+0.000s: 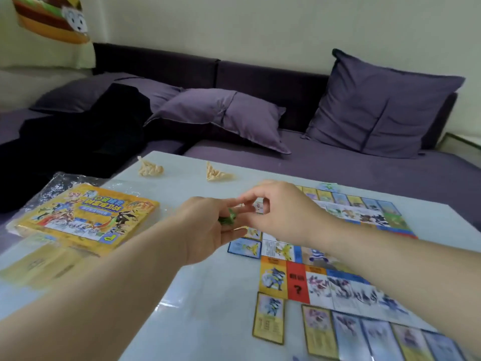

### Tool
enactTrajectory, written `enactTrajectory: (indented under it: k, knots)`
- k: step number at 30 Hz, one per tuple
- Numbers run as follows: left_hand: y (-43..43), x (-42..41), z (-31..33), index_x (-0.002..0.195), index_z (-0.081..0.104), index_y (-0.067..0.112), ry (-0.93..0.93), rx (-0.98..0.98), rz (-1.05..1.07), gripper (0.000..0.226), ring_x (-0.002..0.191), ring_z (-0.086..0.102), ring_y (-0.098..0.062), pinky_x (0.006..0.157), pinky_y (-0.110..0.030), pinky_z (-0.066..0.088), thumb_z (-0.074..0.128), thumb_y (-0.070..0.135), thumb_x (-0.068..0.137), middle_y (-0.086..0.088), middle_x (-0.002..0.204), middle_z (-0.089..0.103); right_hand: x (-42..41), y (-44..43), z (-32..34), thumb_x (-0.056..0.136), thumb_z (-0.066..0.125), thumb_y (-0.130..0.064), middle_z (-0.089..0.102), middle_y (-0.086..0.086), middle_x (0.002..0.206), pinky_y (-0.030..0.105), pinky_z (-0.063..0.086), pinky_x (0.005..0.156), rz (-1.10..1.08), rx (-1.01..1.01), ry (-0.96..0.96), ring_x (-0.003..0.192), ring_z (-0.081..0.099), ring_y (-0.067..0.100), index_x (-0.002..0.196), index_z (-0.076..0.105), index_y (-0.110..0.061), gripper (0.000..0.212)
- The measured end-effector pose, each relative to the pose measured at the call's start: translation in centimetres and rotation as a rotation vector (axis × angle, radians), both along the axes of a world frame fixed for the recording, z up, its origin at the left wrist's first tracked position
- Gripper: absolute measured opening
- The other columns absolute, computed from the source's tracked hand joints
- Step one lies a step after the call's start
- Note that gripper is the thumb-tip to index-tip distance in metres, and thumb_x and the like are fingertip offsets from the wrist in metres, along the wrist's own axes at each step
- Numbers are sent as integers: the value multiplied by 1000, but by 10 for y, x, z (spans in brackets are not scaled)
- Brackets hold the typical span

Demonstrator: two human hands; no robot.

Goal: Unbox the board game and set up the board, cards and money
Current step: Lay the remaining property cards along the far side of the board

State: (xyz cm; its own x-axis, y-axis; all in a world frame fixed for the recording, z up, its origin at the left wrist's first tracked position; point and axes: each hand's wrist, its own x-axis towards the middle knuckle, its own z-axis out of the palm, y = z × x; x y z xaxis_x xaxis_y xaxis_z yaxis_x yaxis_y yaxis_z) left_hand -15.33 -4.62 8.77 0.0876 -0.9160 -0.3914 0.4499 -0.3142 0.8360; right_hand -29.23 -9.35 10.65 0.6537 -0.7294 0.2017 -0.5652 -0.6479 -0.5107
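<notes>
Holding green pieces [227, 219], left grip [205, 227] | right grip [278, 212] pinching 1 | table [208, 295] | purple sofa [338, 168]

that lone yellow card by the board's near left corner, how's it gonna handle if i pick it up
The yellow card looks thin and lies flat on the glossy table, so it will probably slide when pushed and be awkward to lift by an edge. Likely light and bendy too.
</notes>
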Motion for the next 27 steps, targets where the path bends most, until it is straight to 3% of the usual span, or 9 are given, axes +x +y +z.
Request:
enactTrajectory:
  k: [2,4,7,9,12,15,19,23,27]
  knots:
    - [14,-26,7,110,58,-6,9,-8,-65,35,59,66,-20,66,-31,57,26,-7,94,-17,90,69,-22,20,5,82,70,-30,50,-8,88,13,38,66,12,-18,69,70,47,-8,110,70,-29,28]
    - [30,-56,14,98,56,-9,8,-12,-87,29,55,64,-23,60,-32,55,27,-9,93,-18,76,68,-47,41,7,80,70,-35,51,0,92,33,46,79,-8,-42,107,79,52,6,105,71,-33,26]
    - [53,-103,23,88,56,-8,-12,-13,-130,27,59,61,-23,61,-32,53,29,-10,92,-15,64,66,-87,69,10,78,68,-30,53,3,90,43,49,76,-91,-93,136,82,55,22,90,72,-23,14]
    - [64,-133,26,86,57,-6,-16,2,-164,28,55,61,-22,59,-32,56,30,-11,92,-14,62,65,-115,85,12,78,68,-24,54,4,89,44,48,74,-137,-119,153,81,55,24,83,69,-14,12]
    - [78,-177,33,86,57,-2,-44,-3,-262,29,65,56,-24,78,-37,52,29,-9,93,-14,72,62,-161,107,19,77,68,-16,55,5,84,43,46,71,-199,-150,136,79,54,24,80,68,-10,7]
    - [92,-219,38,83,58,1,-108,-24,-365,31,64,53,-20,86,-40,48,30,-9,92,-10,68,63,-207,129,20,74,69,-14,56,3,84,43,47,70,-279,-193,95,80,54,23,83,70,-11,10]
    - [108,-267,38,88,62,3,-175,-32,-524,33,60,56,-15,74,-32,47,31,-8,90,-6,70,67,-263,157,6,74,72,-14,60,-3,92,37,45,74,-393,-241,17,91,50,15,93,72,-13,20]
    - [118,-305,26,97,67,9,-265,-29,-646,35,66,61,-8,73,-26,49,35,-4,90,1,78,70,-303,175,-12,71,71,-23,52,-6,70,33,43,59,-448,-270,-7,73,43,12,83,73,-16,15]
    - [118,-333,11,94,69,19,-423,-67,-720,25,78,66,-8,76,-23,52,48,5,94,1,86,72,-334,185,-27,73,64,-29,60,2,77,33,45,64,-502,-191,-59,74,48,14,94,75,-18,26]
